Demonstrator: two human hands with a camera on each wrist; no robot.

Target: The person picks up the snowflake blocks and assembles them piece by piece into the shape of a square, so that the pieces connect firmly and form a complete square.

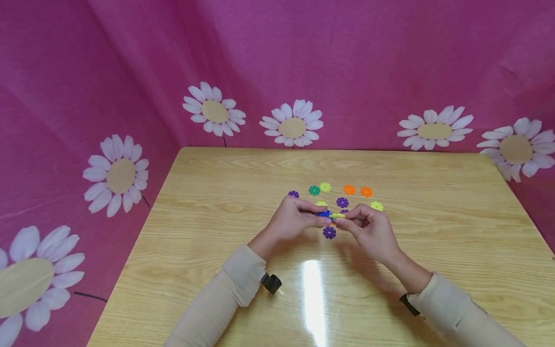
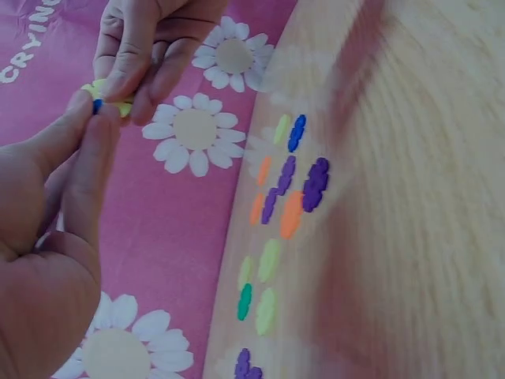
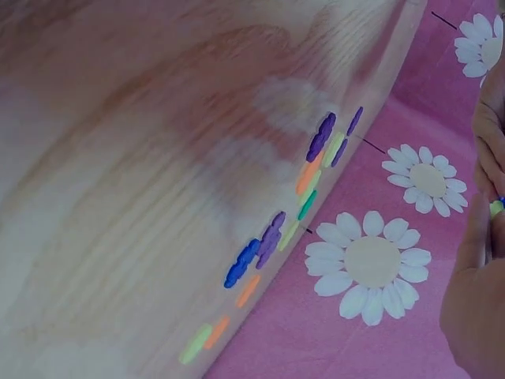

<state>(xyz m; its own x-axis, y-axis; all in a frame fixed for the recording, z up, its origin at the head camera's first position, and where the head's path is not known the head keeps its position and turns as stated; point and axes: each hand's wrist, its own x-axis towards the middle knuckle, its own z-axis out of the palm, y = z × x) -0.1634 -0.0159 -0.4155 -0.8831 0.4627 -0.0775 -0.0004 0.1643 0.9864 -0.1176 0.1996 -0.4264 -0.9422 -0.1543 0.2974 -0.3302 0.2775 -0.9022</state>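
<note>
My left hand (image 1: 288,220) pinches a blue notched plastic disc (image 1: 324,213) between thumb and fingers. Facing it, my right hand (image 1: 374,235) grips a yellow-green notched disc (image 1: 337,216) by its edge. The two discs meet between my fingertips, above the tabletop; whether their slots are joined is too small to tell. In the left wrist view a sliver of the blue disc (image 2: 97,106) shows against the yellow-green one. Mostly cut off by the frame edge in the right wrist view, the hands hide nearly all of both discs.
Loose notched discs lie flat on the wooden table (image 1: 208,207) around and behind my hands, including a purple disc (image 1: 329,233), a green disc (image 1: 314,190) and an orange disc (image 1: 366,192). A pink curtain (image 1: 347,62) with daisies borders the table's back and sides.
</note>
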